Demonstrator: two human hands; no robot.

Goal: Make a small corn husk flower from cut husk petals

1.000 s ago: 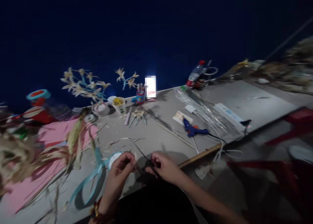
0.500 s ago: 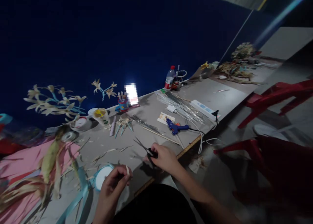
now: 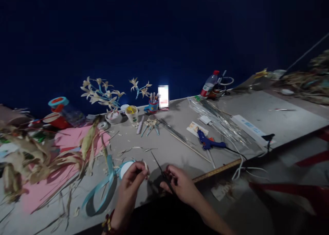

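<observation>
My left hand [image 3: 132, 182] pinches a small pale strip [image 3: 146, 169], which looks like a piece of dried husk. Close by on the right, my right hand [image 3: 178, 184] is closed around black-handled scissors [image 3: 162, 170], their dark blades pointing up and to the left. The blades look nearly together and stand apart from the strip. Just behind my left hand lies a roll of light blue ribbon [image 3: 126, 169], partly hidden by that hand. A loose blue ribbon tail [image 3: 109, 175] curls on the table to its left.
Dried corn husks [image 3: 64, 159] spread over pink paper [image 3: 48, 190] at left. Husk flowers [image 3: 101, 91] stand at the back near a paper cup [image 3: 132, 114]. A blue glue gun [image 3: 209, 142], wires [image 3: 221, 122], a power strip [image 3: 250, 129] and a bottle [image 3: 210, 84] are to the right.
The view has turned left, so the table's things appear further right. My hands have come closer together, and the scissors' blades now look closer to each other.
</observation>
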